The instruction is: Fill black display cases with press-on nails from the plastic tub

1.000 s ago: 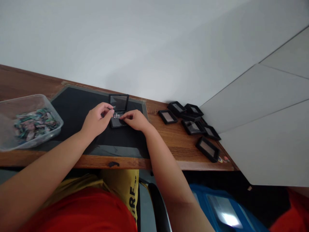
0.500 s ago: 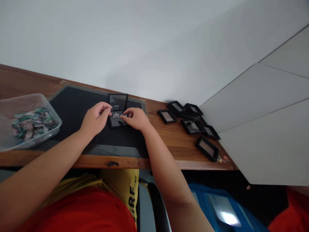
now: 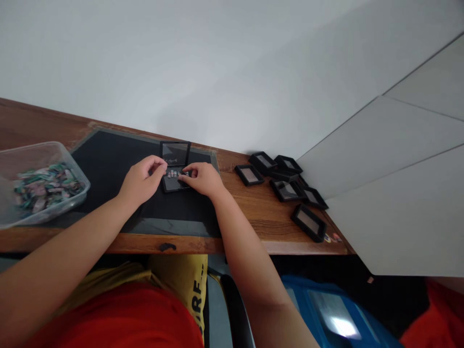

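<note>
A small black case (image 3: 175,185) stands with its clear-windowed lid (image 3: 175,152) raised, on a black mat (image 3: 108,164). Small pale shiny pieces (image 3: 172,174) form a row across its base. My left hand (image 3: 143,179) is at the case's left side, thumb and forefinger pinched together; whatever may be between them is too small to make out. From the right, my right hand (image 3: 203,178) reaches over the base, thumb and fingertips closed at the row's right part. The fingers cover some pieces, and what they grip is hidden.
A clear plastic tub (image 3: 81,191) of green and pinkish shell-like pieces (image 3: 45,186) stands at the left. Several black windowed cases (image 3: 309,222) lie on the wooden table (image 3: 253,212) at the right. A white wall (image 3: 217,72) rises behind. Someone's red clothing (image 3: 426,319) shows at lower right.
The whole view has shifted slightly. Both hands stay at the case, with only small finger movement; the lid remains raised.
</note>
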Motion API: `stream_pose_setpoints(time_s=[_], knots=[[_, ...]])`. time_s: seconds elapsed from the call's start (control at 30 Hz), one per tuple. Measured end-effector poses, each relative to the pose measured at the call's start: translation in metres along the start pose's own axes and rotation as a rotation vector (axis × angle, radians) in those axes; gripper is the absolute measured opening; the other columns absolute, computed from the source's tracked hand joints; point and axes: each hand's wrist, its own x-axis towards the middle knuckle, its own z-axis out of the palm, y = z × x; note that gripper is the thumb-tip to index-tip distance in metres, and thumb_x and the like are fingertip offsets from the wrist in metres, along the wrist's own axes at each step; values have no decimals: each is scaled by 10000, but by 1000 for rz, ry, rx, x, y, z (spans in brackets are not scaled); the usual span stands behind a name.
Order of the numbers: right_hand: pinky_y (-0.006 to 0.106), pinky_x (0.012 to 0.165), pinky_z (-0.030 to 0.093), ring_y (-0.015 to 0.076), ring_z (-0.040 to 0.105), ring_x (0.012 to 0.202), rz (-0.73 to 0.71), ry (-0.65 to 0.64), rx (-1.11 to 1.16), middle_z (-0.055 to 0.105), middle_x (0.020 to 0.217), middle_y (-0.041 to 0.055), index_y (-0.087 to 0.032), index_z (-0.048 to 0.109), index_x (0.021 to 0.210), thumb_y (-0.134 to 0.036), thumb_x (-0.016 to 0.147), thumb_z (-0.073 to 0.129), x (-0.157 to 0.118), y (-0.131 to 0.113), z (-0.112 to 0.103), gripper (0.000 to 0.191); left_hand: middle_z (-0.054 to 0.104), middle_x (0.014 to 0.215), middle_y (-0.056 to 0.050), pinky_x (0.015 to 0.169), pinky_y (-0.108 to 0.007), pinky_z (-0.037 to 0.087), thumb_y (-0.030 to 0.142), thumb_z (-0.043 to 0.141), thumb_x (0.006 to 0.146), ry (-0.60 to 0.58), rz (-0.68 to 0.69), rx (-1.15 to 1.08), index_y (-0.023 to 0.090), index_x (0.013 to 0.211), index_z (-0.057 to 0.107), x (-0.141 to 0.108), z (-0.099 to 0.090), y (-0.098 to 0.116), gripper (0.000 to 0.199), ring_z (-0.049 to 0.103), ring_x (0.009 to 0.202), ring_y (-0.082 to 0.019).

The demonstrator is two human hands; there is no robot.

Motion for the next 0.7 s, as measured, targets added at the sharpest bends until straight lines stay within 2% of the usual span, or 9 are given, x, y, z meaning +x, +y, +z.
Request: stream_pose_setpoints(time_s=[0.1, 0.2, 0.3, 0.5, 0.7], knots=[[270, 621, 359, 130, 578, 684, 8, 39, 28, 714, 775, 14, -185, 849, 1109, -377, 863, 830, -1, 5, -8, 313, 766, 989, -80, 810, -394, 506, 441, 597, 893, -32, 21, 67, 226, 1020, 736, 2, 2, -5, 285, 672, 931, -278], [273, 622, 358, 130, 571, 680, 46, 22, 2, 717, 785, 18, -195, 857, 1109, -341, 847, 841, -1, 10, -12, 300, 770, 1081, -127, 994, -485, 496, 422, 641, 853, -71, 66, 136, 202, 1047, 756, 4, 5, -12, 315, 647, 1079, -343], [276, 626, 357, 133, 569, 680, 50, -12, -26, 725, 784, 25, -202, 866, 1098, -321, 851, 831, 0, 11, -11, 277, 753, 1192, -153, 1095, -538, 449, 435, 627, 872, -91, 91, 188, 189, 1125, 764, 6, 7, -18, 379, 614, 1185, -376], [274, 626, 364, 127, 561, 663, 46, -36, -2, 718, 762, 22, -203, 867, 1101, -303, 865, 818, 3, 10, -6, 260, 722, 1241, -160, 1101, -551, 446, 485, 642, 876, -107, 87, 257, 206, 1177, 789, 8, 7, -22, 436, 585, 1219, -395], [264, 614, 341, 102, 519, 609, 30, -62, 57, 662, 682, -17, -198, 862, 1094, -287, 869, 819, 5, 13, -4, 245, 730, 1162, -149, 1039, -555, 469, 514, 641, 887, -103, 70, 306, 255, 1162, 817, 7, 9, -19, 417, 591, 1126, -395]])
